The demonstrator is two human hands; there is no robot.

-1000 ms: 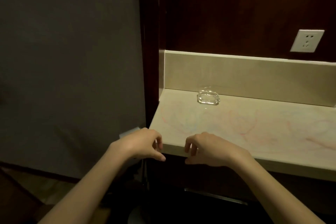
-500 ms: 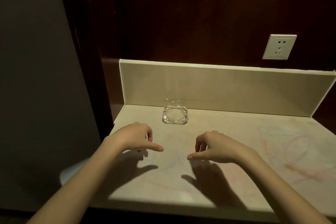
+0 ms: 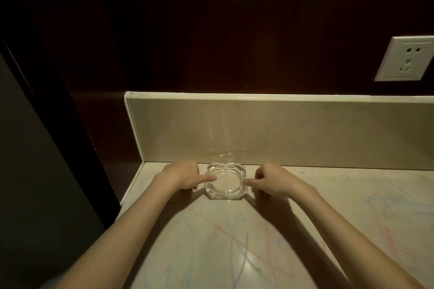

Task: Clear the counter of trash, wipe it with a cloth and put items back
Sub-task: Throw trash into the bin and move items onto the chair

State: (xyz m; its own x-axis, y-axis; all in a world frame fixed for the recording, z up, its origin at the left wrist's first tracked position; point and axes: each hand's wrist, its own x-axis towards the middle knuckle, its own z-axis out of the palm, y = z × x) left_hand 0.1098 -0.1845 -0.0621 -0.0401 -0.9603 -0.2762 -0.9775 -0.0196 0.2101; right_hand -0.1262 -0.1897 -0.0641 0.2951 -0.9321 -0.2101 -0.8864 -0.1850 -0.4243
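A clear, square glass ashtray with cut corners rests on the beige counter, close to the backsplash. My left hand is at its left side, index fingertip on the rim. My right hand mirrors it on the right side, index fingertip on the opposite rim. The other fingers of both hands are curled and the thumbs are hidden. The ashtray looks empty. Red and blue scribble marks cover the counter in front of it.
A faint clear glass shape stands right behind the ashtray against the beige backsplash. A white wall socket sits on the dark wood wall at the right. The counter's left edge drops off beside a dark panel.
Both hands have moved forward from the counter's front edge to the two sides of the ashtray. My view has moved closer and tilted down over the counter.
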